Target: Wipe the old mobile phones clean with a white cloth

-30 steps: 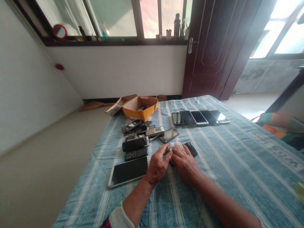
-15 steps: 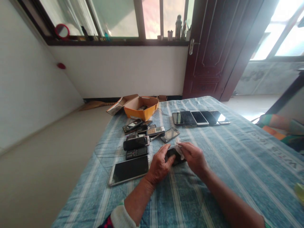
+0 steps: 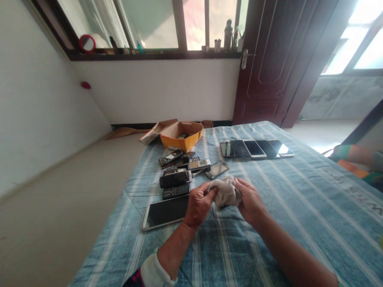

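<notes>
A crumpled whitish cloth (image 3: 226, 192) is stretched between my two hands. My left hand (image 3: 199, 204) pinches its left side between thumb and fingers. At its right side, my right hand (image 3: 250, 200) has its fingers closed on the cloth. Beneath the cloth a dark edge of a phone (image 3: 222, 207) shows; the rest of that phone is hidden. Left of my left hand lies a large white-framed phone (image 3: 166, 213), partly covered by the hand. A clear phone case or frame (image 3: 217, 169) lies just beyond the cloth.
Several old phones (image 3: 176, 179) are piled at the left of the cloth-covered table (image 3: 269, 235). An open orange box (image 3: 181, 141) with phones in it stands behind them. Several phones (image 3: 255, 149) lie in a row at the back right. A dark red door (image 3: 269, 59) stands beyond.
The cloth, earlier bunched in my right hand at the phone's edge, now spreads across the phone. My left hand has gone from the phone to the cloth. The view has shifted slightly.
</notes>
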`<state>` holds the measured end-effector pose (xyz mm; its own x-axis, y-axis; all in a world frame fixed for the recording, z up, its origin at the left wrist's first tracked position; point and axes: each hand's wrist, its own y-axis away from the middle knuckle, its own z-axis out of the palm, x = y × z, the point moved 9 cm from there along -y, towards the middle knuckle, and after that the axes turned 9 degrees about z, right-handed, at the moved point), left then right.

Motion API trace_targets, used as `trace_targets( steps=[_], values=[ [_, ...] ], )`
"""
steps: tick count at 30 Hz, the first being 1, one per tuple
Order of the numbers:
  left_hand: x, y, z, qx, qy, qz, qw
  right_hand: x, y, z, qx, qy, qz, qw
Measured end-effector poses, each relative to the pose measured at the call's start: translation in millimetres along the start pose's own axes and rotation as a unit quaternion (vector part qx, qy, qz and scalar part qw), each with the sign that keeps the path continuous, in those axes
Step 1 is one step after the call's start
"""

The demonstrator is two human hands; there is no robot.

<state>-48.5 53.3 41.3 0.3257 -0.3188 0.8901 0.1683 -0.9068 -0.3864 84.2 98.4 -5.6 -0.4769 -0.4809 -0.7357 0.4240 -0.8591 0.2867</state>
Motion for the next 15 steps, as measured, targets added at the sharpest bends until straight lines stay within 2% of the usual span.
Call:
trace_targets(
  steps=[4, 8, 12, 15],
  values=[
    [-5, -1, -11, 0.056, 0.019, -0.052, 0.997, 0, -1, -5, 0.016, 0.034, 0.002, 0.999],
    [-10, 1, -19, 0.115, 0.034, -0.085, 0.989, -10, 8, 3, 0.014, 0.104, -0.02, 0.994],
    [-12, 2, -21, 0.14, 0.065, -0.101, 0.983, -13, 15, 15, -0.025, 0.166, -0.041, 0.985],
    [-13, 3, -16, 0.141, 0.133, -0.125, 0.973, -7, 12, 17, -0.061, 0.13, -0.027, 0.989]
  ],
)
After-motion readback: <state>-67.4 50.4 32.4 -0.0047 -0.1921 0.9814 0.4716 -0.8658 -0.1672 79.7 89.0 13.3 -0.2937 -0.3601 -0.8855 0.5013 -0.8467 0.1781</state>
